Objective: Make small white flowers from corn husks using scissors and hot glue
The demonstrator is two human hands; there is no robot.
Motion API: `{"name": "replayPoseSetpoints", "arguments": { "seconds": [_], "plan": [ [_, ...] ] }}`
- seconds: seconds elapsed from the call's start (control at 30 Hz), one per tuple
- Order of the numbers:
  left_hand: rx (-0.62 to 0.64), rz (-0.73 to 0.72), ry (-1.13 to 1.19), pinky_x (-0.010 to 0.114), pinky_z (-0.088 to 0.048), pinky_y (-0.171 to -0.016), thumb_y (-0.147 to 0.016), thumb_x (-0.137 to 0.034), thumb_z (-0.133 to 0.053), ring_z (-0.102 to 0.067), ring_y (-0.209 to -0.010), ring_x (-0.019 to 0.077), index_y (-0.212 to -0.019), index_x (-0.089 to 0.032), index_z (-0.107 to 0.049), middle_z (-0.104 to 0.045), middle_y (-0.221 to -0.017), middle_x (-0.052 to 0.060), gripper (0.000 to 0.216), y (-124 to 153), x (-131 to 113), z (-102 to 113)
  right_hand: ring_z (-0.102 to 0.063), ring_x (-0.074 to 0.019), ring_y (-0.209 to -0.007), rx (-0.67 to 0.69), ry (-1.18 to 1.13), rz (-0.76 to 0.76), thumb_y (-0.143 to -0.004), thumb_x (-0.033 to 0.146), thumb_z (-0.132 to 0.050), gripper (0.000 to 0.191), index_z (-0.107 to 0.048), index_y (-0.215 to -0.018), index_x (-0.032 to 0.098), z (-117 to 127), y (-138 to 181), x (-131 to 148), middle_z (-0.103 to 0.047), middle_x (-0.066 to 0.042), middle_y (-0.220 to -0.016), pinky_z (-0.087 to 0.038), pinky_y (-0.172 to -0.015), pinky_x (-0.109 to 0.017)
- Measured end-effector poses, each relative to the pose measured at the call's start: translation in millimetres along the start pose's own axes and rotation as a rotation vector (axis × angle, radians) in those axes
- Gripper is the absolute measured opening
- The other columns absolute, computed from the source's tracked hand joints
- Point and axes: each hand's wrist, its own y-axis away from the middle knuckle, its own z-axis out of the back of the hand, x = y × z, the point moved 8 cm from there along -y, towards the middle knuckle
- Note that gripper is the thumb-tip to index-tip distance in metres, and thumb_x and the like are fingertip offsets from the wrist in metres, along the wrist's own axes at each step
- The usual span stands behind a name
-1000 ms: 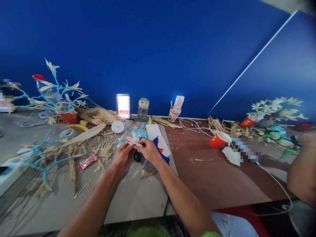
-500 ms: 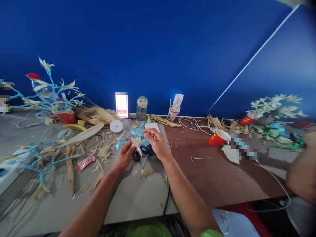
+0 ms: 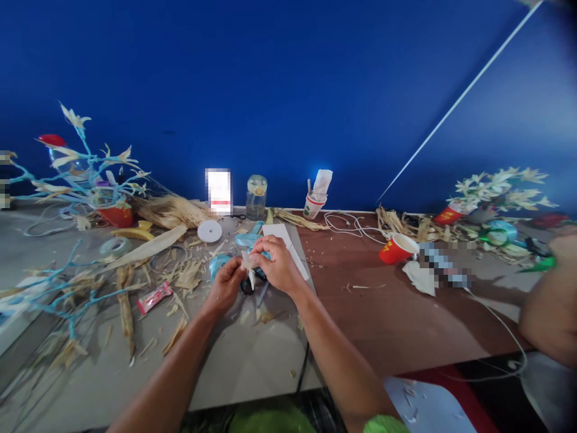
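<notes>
Your right hand [image 3: 278,266] has come back down from where it hovered half a second ago, and its fingers [image 3: 264,245] now close over the top of the husk flower [image 3: 247,263], which your left hand [image 3: 225,284] has kept in place throughout. The small pale flower sits between the two hands just above the desk [image 3: 252,361]. Its lower end is pinched in the fingertips of your left hand and its petals stick out to the left of your right knuckles, so both sets of fingers are grasping it. Little writing can be read. The red cup [image 3: 398,248] lying on its side to your right carries yellow marks too small to make out. The white cup [image 3: 314,206] by the wall has a red rim and a green mark, with no legible word. The pink wrapper [image 3: 154,297] among the husk scraps shows print that is too blurred to read, and the card [image 3: 219,191] beside the glass jar [image 3: 256,196] is pixelated. Another person's arm [image 3: 547,310] rests at the far right edge.
</notes>
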Motion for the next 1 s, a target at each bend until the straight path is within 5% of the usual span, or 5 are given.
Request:
{"name": "replayPoseSetpoints", "arguments": {
  "seconds": [0.27,0.5,0.7,0.87,1.0],
  "plan": [
    [0.019,0.055,0.104,0.021,-0.032,-0.053,-0.068,-0.037,-0.07,-0.038,-0.056,0.0107,-0.065,-0.015,-0.064,-0.05,-0.059,-0.001,0.023,1,4,-2,-0.054,-0.0154,-0.078,0.065,-0.096,-0.113,-0.07,0.022,-0.061,0.01,-0.062,-0.061,0.019,-1,-6,-15,-0.06,0.0,-0.077,-0.04,-0.075,-0.028],
    [0.07,0.041,0.06,0.022,-0.032,-0.054,-0.07,-0.039,-0.068,-0.04,-0.055,0.0104,-0.069,-0.016,-0.065,-0.053,-0.06,-0.001,0.023,1,8,-2,-0.044,-0.0084,-0.052,0.207,-0.439,-0.439,-0.06,0.032,-0.07,0.018,-0.063,-0.061,0.015,-10,1,-36,-0.053,0.005,-0.052,-0.036,-0.057,-0.023],
    [0.099,0.1,0.196,0.022,-0.035,-0.054,-0.072,-0.037,-0.068,-0.044,-0.055,0.0105,-0.072,-0.017,-0.066,-0.053,-0.06,0.0,0.02,2,22,-4,-0.054,-0.0106,-0.059,0.352,-0.73,-0.685,-0.05,0.031,-0.08,0.027,-0.063,-0.062,0.014,-26,11,-52,-0.061,0.001,-0.062,-0.044,-0.06,-0.025],
    [0.072,0.194,0.341,0.024,-0.039,-0.055,-0.063,-0.03,-0.076,-0.049,-0.058,0.0121,-0.07,-0.016,-0.066,-0.058,-0.065,0.002,0.018,4,19,-9,-0.053,-0.0104,-0.06,0.32,-0.904,-0.618,-0.062,0.046,-0.073,0.038,-0.055,-0.053,0.014,-27,7,-51,-0.057,0.0,-0.062,-0.045,-0.058,-0.025],
    [0.036,0.229,0.436,0.025,-0.041,-0.058,-0.059,-0.024,-0.077,-0.052,-0.06,0.0125,-0.07,-0.016,-0.066,-0.061,-0.068,0.002,0.017,4,16,-9,-0.053,-0.0087,-0.061,0.262,-0.929,-0.569,-0.056,0.035,-0.079,0.028,-0.062,-0.067,0.016,-25,6,-48,-0.06,0.002,-0.069,-0.045,-0.06,-0.023]
  ]
}}
